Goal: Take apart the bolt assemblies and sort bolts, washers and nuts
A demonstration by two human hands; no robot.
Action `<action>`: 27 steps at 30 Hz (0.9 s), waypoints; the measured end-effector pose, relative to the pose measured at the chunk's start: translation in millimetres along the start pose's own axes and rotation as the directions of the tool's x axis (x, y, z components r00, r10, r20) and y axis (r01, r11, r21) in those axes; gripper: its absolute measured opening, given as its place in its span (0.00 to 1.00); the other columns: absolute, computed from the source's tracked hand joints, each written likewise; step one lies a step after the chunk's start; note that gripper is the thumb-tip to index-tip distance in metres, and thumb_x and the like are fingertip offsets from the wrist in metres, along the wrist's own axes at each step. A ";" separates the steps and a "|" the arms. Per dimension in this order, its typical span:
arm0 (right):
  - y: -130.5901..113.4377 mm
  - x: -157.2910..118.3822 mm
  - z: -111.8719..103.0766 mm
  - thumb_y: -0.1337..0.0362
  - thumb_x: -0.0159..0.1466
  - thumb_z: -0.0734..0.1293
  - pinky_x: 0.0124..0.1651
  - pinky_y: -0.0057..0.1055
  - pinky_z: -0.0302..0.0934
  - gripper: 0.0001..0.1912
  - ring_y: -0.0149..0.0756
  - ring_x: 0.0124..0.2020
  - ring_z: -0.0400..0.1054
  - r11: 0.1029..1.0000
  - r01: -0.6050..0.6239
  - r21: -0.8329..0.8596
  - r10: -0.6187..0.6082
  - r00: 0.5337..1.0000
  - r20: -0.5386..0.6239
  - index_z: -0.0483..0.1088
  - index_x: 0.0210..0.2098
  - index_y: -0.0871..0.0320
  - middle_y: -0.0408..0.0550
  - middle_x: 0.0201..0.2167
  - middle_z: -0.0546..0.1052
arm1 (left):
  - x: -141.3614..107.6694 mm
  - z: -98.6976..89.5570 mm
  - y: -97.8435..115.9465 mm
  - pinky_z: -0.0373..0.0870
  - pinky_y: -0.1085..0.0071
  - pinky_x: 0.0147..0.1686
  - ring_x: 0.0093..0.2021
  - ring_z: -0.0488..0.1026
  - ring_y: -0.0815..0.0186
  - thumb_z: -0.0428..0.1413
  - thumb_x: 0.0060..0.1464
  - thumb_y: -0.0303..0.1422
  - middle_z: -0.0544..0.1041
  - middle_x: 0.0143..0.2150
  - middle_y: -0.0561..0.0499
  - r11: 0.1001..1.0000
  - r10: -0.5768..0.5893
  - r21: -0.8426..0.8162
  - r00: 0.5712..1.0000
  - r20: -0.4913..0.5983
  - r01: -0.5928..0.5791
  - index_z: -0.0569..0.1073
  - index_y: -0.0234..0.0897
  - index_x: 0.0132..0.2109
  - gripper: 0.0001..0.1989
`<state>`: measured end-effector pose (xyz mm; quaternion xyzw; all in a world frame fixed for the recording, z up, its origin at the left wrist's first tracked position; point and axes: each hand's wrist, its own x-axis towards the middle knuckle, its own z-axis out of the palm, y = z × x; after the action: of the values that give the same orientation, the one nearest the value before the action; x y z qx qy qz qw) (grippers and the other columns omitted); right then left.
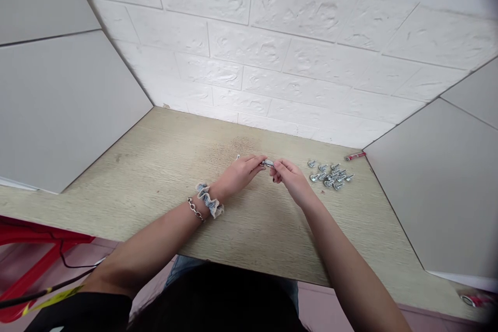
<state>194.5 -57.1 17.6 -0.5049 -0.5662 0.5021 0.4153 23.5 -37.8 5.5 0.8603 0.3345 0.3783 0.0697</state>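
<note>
Head view: fingers of the left hand (239, 174) and right hand (291, 179) grip a small metal piece (267, 163) — a fumbled pinch could drop it among the metal clips (330, 176) just beyond the right fingers.

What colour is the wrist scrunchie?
The scrunchie is denim blue-grey, best seen in the head view.

My left forearm (155, 238) and right forearm (346, 254) angle inward across the near edge of the surface (249, 249), bringing both hands close together around its middle. My left hand (239, 175) sits back-up, its fingers (252, 162) curled toward the right. My right hand (291, 181) tilts in to meet it, its fingertips (277, 167) pinched closed just beside the left fingers, with both wrists held low.
</note>
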 end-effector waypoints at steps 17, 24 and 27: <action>13.7 6.7 -63.0 0.65 0.50 0.66 0.35 0.32 0.56 0.05 0.37 0.31 0.67 0.591 -0.136 -0.795 0.045 0.990 -0.136 0.73 0.25 0.58 0.48 0.27 0.75 | 2.3 -1.2 -6.8 0.70 0.73 0.37 0.36 0.72 0.69 0.49 0.58 0.32 0.75 0.37 0.47 0.999 -0.022 0.032 0.995 -0.095 0.025 0.68 0.31 0.47 0.13; 14.6 8.2 -61.7 0.64 0.50 0.66 0.35 0.29 0.56 0.07 0.34 0.31 0.66 0.626 -0.169 -0.761 0.109 0.986 -0.130 0.73 0.29 0.59 0.46 0.28 0.74 | 2.1 0.4 -7.3 0.70 0.73 0.37 0.37 0.72 0.68 0.48 0.59 0.33 0.75 0.37 0.47 1.000 -0.021 0.014 0.996 -0.084 0.022 0.68 0.31 0.48 0.13; 15.1 8.3 -63.6 0.63 0.50 0.66 0.34 0.27 0.55 0.10 0.32 0.31 0.66 0.625 -0.183 -0.759 0.139 0.983 -0.123 0.73 0.32 0.58 0.45 0.29 0.74 | 1.6 0.8 -8.1 0.70 0.73 0.37 0.37 0.72 0.68 0.48 0.59 0.33 0.75 0.38 0.46 0.999 -0.033 0.016 0.997 -0.069 0.034 0.68 0.31 0.48 0.14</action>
<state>257.8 -39.6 11.9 -0.6946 -0.6668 0.2364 0.1304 20.7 -30.5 2.9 0.8417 0.3541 0.4037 0.0572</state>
